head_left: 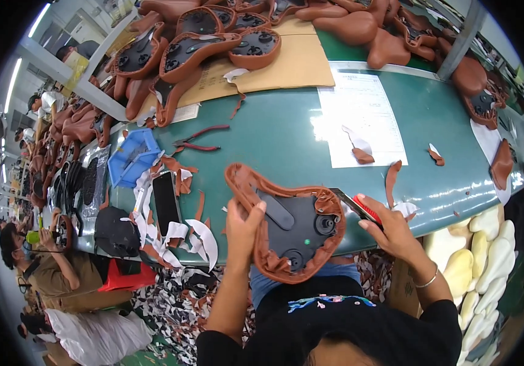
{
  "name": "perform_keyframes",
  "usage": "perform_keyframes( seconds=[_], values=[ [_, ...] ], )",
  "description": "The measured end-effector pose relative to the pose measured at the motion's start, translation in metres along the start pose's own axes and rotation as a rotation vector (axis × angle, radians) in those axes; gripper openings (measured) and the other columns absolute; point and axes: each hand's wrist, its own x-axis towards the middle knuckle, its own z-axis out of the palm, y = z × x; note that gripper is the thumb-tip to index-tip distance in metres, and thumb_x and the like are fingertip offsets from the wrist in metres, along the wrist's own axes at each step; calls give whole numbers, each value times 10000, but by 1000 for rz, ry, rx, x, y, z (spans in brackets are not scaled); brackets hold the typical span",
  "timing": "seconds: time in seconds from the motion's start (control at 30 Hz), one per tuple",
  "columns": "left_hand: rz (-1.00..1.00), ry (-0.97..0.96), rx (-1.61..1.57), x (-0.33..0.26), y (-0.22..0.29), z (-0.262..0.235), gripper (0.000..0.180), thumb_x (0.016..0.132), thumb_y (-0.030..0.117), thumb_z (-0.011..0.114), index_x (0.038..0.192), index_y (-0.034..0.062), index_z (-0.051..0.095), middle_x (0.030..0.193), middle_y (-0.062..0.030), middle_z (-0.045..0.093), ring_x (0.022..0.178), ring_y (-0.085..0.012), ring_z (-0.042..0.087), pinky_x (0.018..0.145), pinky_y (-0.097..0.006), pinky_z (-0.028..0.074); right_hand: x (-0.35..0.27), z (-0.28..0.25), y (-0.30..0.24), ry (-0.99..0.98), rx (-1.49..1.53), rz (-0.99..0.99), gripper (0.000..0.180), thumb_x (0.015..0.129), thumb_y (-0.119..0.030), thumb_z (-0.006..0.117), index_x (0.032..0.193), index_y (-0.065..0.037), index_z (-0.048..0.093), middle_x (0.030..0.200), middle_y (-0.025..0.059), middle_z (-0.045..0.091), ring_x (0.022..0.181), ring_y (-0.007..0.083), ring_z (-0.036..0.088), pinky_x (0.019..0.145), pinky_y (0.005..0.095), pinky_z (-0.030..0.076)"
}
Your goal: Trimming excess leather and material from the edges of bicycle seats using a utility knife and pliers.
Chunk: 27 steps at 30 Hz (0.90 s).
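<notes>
From the head camera I looked down on a green workbench [286,131] at the person's lap edge. The left hand [242,227] gripped a bicycle saddle [286,229] turned underside up, thumb curled over its near left rim, the other fingers hidden beneath it, so I could not tell how they lay. The saddle showed a black plastic base with brown leather cover folded and wrinkled around its edge; it sat at the bench's front edge, partly over the person's lap. The right hand [390,227] held a red-and-black hand tool [359,207], fingers closed around it, its tip touching the saddle's right rim. A dark phone [166,203] lay just left of the saddle among white and brown scraps [176,235]. Red-handled pliers [198,141] and a blue tray [132,157] lay farther left. A printed paper sheet [362,119] rested beyond the saddle. More brown saddles [201,46] were piled on cardboard at the far side.
</notes>
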Motion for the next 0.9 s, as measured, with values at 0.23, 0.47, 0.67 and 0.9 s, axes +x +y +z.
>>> perform_keyframes(
  seconds=[0.23,0.47,0.67,0.9],
  values=[
    [645,-71,845,-4,35,37,169,786,176,656,823,32,576,769,-82,553,749,-250,523,630,-386,430,2,5,-1,40,12,-16,489,866,-132,591,1317,-67,412,1185,209,567,955,391,607,779,388,500],
    [745,-380,931,8,7,62,242,812,232,622,688,30,570,685,-74,567,686,-250,494,592,-358,391,6,-9,-1,-38,-298,-37,495,861,-215,593,1326,-135,443,710,110,606,624,307,603,639,374,515],
    [492,-382,765,6,19,61,273,780,216,658,605,33,557,599,-63,543,648,-236,472,584,-355,377,33,-24,-8,-186,-444,-65,480,864,-241,593,1323,-200,459,745,99,607,639,318,578,592,393,453],
    [341,-510,185,-1,34,56,324,906,344,547,984,33,590,819,-99,608,788,-229,584,719,-346,453,57,9,-34,-78,250,-19,502,893,-227,561,1358,-120,405,1128,166,614,718,261,655,648,299,504]
  ],
)
